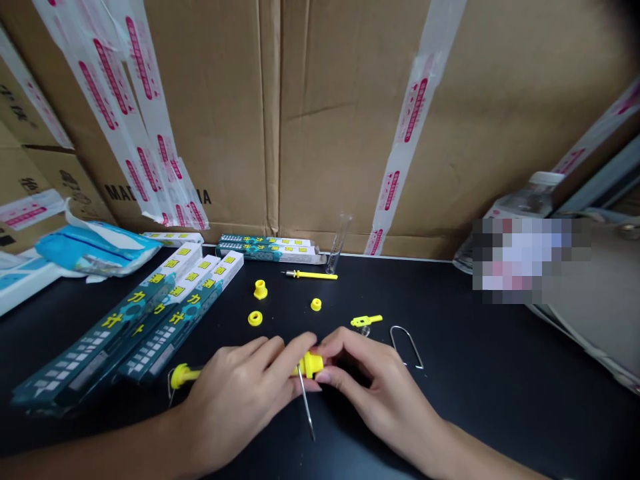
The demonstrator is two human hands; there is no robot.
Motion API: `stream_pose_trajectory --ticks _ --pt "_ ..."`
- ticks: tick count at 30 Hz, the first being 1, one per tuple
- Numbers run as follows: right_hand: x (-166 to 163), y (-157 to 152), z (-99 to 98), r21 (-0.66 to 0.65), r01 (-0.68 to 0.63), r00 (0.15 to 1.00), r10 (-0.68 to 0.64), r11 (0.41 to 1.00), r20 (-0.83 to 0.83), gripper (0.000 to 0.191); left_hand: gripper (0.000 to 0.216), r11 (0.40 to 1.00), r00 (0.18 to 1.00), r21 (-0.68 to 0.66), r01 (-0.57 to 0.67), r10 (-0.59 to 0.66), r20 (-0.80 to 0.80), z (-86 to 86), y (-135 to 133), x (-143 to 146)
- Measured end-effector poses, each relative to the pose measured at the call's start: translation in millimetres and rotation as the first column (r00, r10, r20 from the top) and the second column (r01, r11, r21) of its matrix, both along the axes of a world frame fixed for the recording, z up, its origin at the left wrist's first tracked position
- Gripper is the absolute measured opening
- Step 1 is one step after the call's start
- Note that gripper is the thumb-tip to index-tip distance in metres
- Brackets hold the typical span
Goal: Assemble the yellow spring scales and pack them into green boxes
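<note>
My left hand (245,380) is wrapped around the body of a spring scale, which it mostly hides. The scale's yellow end piece (183,376) with a thin wire hook sticks out on the left. From the other end shows a yellow cap (313,364), pinched between the thumb and forefinger of my right hand (383,380). A bent metal wire (306,403) hangs down beside this cap. Beyond my hands lie a yellow flanged cap (260,289), a yellow ring (255,318), a smaller yellow plug (316,305), a flat yellow part (367,321) and a wire loop (407,345).
Printed long boxes (150,320) lie at the left, and more boxes (270,248) at the back. A clear tube (339,243) stands near a yellow rod (315,275). Blue packet (100,243) left; bottle (530,197) and grey bag (595,300) right. Cardboard (340,133) walls the back.
</note>
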State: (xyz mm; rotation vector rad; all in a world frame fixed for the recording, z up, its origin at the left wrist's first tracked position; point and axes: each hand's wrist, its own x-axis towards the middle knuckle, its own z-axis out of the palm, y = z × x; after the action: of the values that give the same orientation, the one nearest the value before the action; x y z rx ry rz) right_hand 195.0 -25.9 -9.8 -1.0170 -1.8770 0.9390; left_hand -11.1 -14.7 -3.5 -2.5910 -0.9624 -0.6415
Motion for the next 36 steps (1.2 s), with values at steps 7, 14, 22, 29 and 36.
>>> stream_pose_trajectory --ticks 7,14,22,29,36 --pt "1.1 -2.4 4.5 -0.062 -0.017 1.0 0.017 0.998 -0.006 0.011 0.028 0.999 0.997 0.008 0.045 -0.045 0.069 -2.1 -0.8 -0.7" --pt "0.4 3.0 -0.5 -0.148 -0.022 0.994 0.006 0.989 -0.109 0.017 0.021 0.993 0.994 0.062 0.098 -0.1 0.043 -0.4 -0.2 -1.9" --pt "0.1 -3.0 0.0 0.007 0.034 0.996 -0.034 0.999 -0.078 0.014 0.027 0.995 0.996 0.055 0.084 -0.085 0.015 0.7 0.6 -1.4" --pt "0.6 -1.6 5.9 0.027 0.028 0.999 -0.029 0.999 0.035 0.01 0.024 0.993 0.994 0.071 0.096 -0.1 0.046 2.5 0.8 -3.0" --pt "2.1 -6.7 2.4 0.143 -0.01 0.988 -0.012 0.99 0.155 0.01 0.023 0.993 0.994 0.057 0.105 -0.106 0.01 -1.9 -0.4 -3.1"
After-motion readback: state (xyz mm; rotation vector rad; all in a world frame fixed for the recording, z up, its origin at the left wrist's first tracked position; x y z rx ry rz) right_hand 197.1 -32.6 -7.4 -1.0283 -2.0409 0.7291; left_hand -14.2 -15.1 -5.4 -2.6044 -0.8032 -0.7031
